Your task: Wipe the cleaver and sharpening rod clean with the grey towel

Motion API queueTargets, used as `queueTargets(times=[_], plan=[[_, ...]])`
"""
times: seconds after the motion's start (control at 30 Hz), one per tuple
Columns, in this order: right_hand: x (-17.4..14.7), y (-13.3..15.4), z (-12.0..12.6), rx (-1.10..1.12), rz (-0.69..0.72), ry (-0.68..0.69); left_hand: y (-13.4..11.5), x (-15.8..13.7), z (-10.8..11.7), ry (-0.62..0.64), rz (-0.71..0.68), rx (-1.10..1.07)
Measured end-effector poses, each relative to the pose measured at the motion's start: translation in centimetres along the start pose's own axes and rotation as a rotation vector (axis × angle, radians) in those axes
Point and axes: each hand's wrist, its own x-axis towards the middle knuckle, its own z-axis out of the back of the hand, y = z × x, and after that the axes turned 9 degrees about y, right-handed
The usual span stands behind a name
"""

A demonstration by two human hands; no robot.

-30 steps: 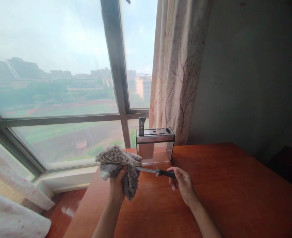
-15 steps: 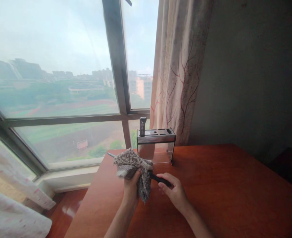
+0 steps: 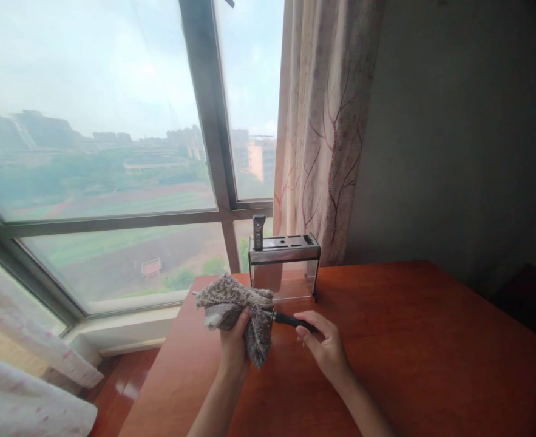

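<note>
My left hand [image 3: 235, 343] is closed around a fluffy grey cloth [image 3: 231, 297], its thumb pressed on top. The cloth wraps a long, thin tool with a black handle [image 3: 290, 320]; a short piece of metal shows where handle meets cloth. Whether the tool is a knife or a sharpening rod cannot be told, since the cloth covers the rest. Fingers and thumb of my right hand [image 3: 325, 343] grip the end of that handle. Both hands are above the table, in front of a clear-sided knife block [image 3: 286, 256] with a slotted metal top.
One grey handle [image 3: 258, 232] stands upright in the left end of the block. The reddish-brown wooden table [image 3: 408, 340] meets a dark wall at the right. A large window [image 3: 113, 170] and curtain [image 3: 326, 133] are behind, with another curtain [image 3: 31, 394] at the lower left.
The tool's metal tip, which stuck out of the cloth on the left, is now covered. The cloth and left hand have shifted slightly left, and more metal shows beside the handle.
</note>
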Motion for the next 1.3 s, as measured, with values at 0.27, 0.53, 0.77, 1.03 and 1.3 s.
queueTargets(times=[0.27, 0.53, 0.77, 1.03, 1.3], plan=[[-0.1, -0.5, -0.5, -0.21, 0.187, 0.054, 3.4, -0.5, 0.0, -0.029, 0.029, 0.095], [-0.4, -0.8, -0.7, -0.315, 0.251, 0.109, 1.6, -0.3, 0.1, -0.022, -0.031, 0.154], [-0.1, -0.4, 0.2, -0.266, 0.226, 0.096, -0.8, 0.5, 0.1, -0.064, -0.039, 0.044], [0.1, 0.3, 1.9, -0.191, 0.142, 0.043, -3.0, 2.4, 1.8, -0.146, -0.139, -0.048], [0.1, 0.7, 2.8, -0.106, 0.018, -0.026, -4.6, 3.1, 2.6, -0.145, -0.179, -0.08]])
